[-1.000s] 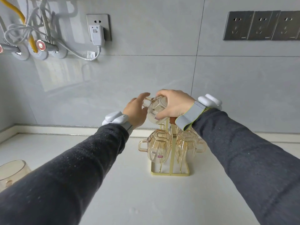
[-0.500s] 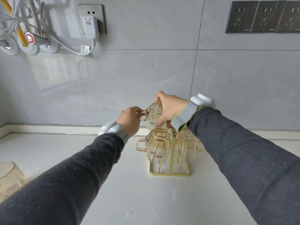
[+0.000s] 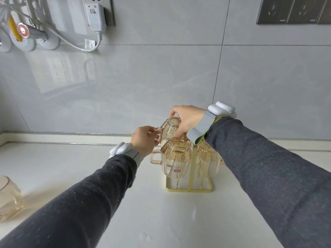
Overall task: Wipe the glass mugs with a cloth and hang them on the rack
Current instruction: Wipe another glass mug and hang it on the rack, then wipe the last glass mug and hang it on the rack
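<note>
Above two hung mugs point(image 3: 174, 158) point(image 3: 208, 159), left grip point(image 3: 143, 140) and right grip point(image 3: 188, 120) hold a third mug point(image 3: 168, 129).

- One head-worn wide-angle view, facing forward and down over the countertop point(image 3: 53, 167).
- Close in: the sleeves point(image 3: 80, 203) enter from 4 and 7 o'clock, and the left hand point(image 3: 143, 142) and right hand point(image 3: 188, 119) hold a mug point(image 3: 169, 129) near centre.
- The tiled wall point(image 3: 143, 86) fills 12 o'clock.

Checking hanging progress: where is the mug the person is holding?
Head view, centre: the held mug is at the rack top, above the left hanging mug, right hand gripping it, left hand pinching its handle.
</note>
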